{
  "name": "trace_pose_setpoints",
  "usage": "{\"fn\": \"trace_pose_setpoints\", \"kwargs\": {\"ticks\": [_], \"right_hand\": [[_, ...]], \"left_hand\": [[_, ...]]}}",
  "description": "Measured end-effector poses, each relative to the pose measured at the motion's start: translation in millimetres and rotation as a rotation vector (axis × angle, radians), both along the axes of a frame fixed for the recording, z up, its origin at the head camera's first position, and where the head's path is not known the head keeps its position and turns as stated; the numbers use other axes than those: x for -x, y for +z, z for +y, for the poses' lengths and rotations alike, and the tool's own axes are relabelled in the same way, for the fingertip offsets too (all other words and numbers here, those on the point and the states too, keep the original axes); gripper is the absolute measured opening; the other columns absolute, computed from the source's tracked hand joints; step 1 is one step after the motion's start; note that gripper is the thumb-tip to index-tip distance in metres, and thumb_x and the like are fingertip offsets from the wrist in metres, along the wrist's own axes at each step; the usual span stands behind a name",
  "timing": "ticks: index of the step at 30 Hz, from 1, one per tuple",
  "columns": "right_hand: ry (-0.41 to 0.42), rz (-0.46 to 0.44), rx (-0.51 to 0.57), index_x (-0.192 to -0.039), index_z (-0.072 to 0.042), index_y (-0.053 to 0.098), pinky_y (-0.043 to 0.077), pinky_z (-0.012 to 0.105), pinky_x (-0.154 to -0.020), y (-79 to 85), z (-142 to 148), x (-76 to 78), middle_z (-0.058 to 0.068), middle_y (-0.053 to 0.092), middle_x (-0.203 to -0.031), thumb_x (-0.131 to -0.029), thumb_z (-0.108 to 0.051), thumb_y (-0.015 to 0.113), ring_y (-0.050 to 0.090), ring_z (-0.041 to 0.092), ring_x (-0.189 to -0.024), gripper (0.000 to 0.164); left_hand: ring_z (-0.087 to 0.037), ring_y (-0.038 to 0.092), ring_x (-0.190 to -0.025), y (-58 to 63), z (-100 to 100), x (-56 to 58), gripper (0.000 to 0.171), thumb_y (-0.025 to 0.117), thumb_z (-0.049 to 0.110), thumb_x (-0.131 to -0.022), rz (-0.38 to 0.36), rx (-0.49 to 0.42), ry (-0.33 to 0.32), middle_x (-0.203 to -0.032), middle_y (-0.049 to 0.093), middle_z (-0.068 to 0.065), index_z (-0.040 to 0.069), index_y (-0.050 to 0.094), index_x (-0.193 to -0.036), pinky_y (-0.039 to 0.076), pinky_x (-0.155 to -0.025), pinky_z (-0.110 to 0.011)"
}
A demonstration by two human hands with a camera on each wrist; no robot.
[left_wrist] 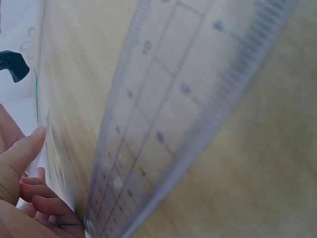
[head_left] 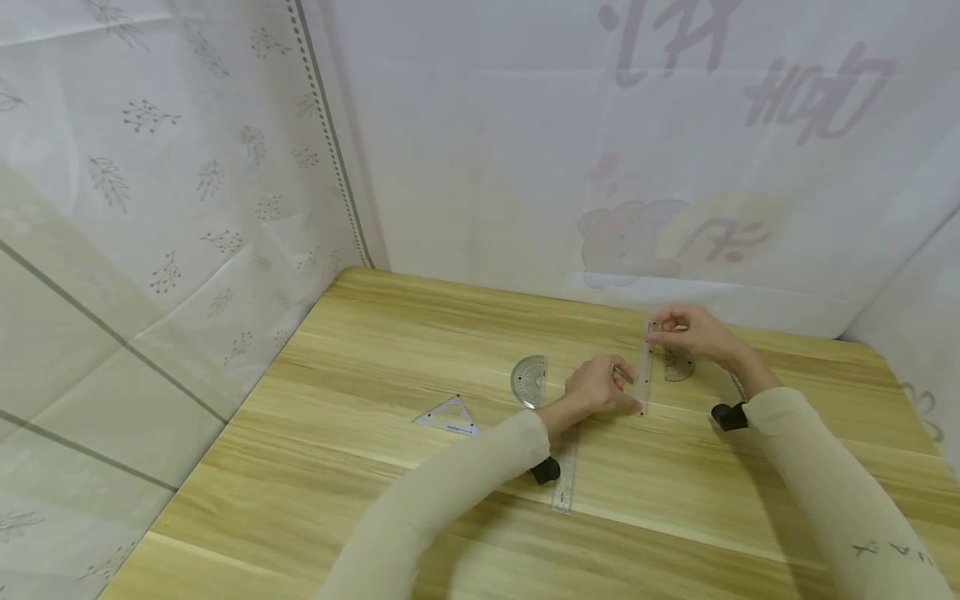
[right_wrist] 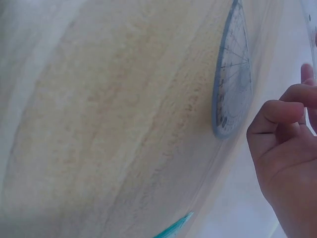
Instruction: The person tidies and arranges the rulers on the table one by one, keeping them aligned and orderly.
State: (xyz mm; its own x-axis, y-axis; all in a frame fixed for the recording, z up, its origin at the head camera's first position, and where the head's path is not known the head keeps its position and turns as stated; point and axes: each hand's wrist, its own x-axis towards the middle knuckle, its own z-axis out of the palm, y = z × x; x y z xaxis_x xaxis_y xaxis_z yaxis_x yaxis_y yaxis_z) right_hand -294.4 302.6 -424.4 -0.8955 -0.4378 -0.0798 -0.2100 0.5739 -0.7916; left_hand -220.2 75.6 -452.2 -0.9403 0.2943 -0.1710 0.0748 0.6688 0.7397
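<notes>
A clear short ruler [head_left: 646, 367] runs between my two hands in the head view. At its far end my right hand [head_left: 697, 333] pinches it between thumb and fingers. My left hand [head_left: 598, 385] has its thumb on the near end and its fingers curled at the ruler's left edge. Just beside the right hand lies a clear half-round protractor [head_left: 679, 365], which is also in the right wrist view, left of the curled fingers [right_wrist: 282, 114]. Under the left wrist a second clear ruler [head_left: 566, 479] lies on the table, partly covered; its printed scale fills the left wrist view.
Left of the left hand lie another half-round protractor [head_left: 528, 382] and a clear set square [head_left: 450, 417] on the wooden table [head_left: 300, 467]. A teal-edged piece [right_wrist: 174, 225] shows near the right wrist. Printed curtains [head_left: 480, 167] hang behind the table.
</notes>
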Motion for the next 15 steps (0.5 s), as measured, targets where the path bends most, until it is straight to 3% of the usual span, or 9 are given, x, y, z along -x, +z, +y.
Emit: {"fn": "trace_pose_setpoints", "kwargs": {"ticks": [4,8,15], "right_hand": [[0.007,-0.019,0.005,-0.121,0.002,0.066,0.051,0.042,-0.077,0.5,3.7,-1.2,0.018,0.059,-0.109,-0.102,-0.027,0.065,0.056,0.031,-0.098,0.034],[-0.017,-0.037,0.021,-0.119,0.001,0.067,0.05,0.043,-0.071,2.6,6.1,-2.6,0.019,0.061,-0.11,-0.103,-0.029,0.064,0.053,0.031,-0.081,0.033],[-0.047,-0.07,0.052,-0.119,0.003,0.065,0.047,0.045,-0.075,8.6,7.7,-4.7,0.019,0.059,-0.104,-0.103,-0.029,0.064,0.047,0.029,-0.072,0.036]], "left_hand": [[-0.007,0.049,-0.059,-1.0,-1.0,0.4,0.035,0.095,0.022,-0.073,-0.028,-0.07,-0.001,-0.069,0.058,0.01,0.025,0.074,-0.1,0.037,-0.054,-0.023],[-0.007,0.047,-0.058,-0.5,-3.1,-0.2,0.032,0.094,0.016,-0.074,-0.046,-0.132,0.008,-0.068,0.057,0.008,0.023,0.075,-0.098,0.035,-0.053,-0.023],[-0.007,0.043,-0.054,0.0,-5.7,-1.9,0.025,0.092,0.01,-0.075,-0.057,-0.216,0.015,-0.063,0.052,0.006,0.018,0.077,-0.094,0.033,-0.052,-0.022]]}}
